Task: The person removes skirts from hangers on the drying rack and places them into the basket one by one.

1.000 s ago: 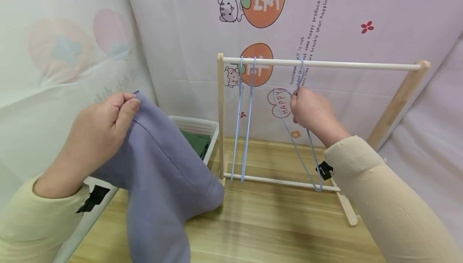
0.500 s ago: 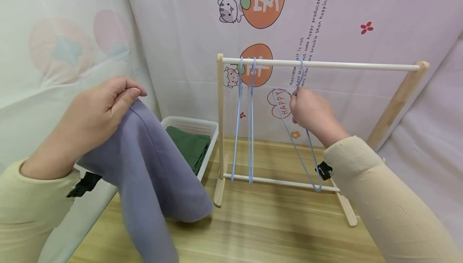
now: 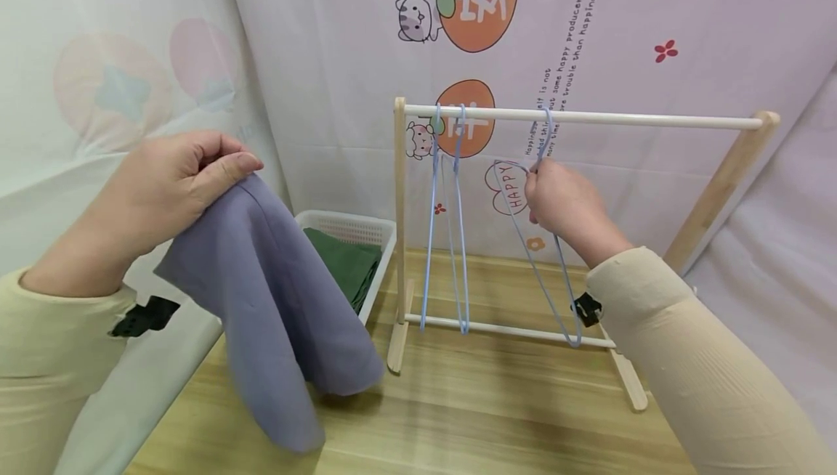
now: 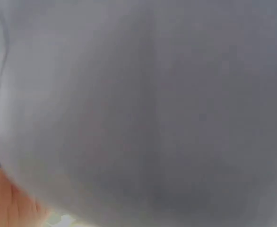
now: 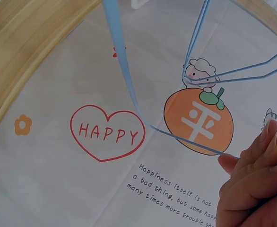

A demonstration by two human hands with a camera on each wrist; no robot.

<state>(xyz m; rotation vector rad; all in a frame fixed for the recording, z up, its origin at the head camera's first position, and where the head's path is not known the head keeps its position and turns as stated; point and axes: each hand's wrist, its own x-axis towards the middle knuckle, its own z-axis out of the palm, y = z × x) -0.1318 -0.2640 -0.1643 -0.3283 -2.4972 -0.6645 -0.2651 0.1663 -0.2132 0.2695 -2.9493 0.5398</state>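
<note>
A grey-purple garment [image 3: 261, 286] hangs from my left hand [image 3: 163, 184], pinched at its top between thumb and fingers. Two long folds of it drape down above the wooden surface. The same garment [image 4: 143, 113] fills nearly all of the left wrist view. My right hand [image 3: 565, 195] grips a thin blue hanger [image 3: 548, 126] near its neck, with the hook still over the rack's top bar. In the right wrist view, the hanger [image 5: 122, 66] runs into the curled fingers of my right hand [image 5: 259, 184].
The rack has a white top bar [image 3: 628, 119] and wooden uprights. Two more blue hangers [image 3: 431, 228] dangle at its left end. Behind the garment stands a white basket [image 3: 386, 242] holding folded green cloth [image 3: 346, 261]. A printed curtain [image 3: 327, 83] closes off the back.
My left hand has drawn left and up with the garment, exposing more of the basket. The second hanger from the left has swung. My right hand stays at its hanger.
</note>
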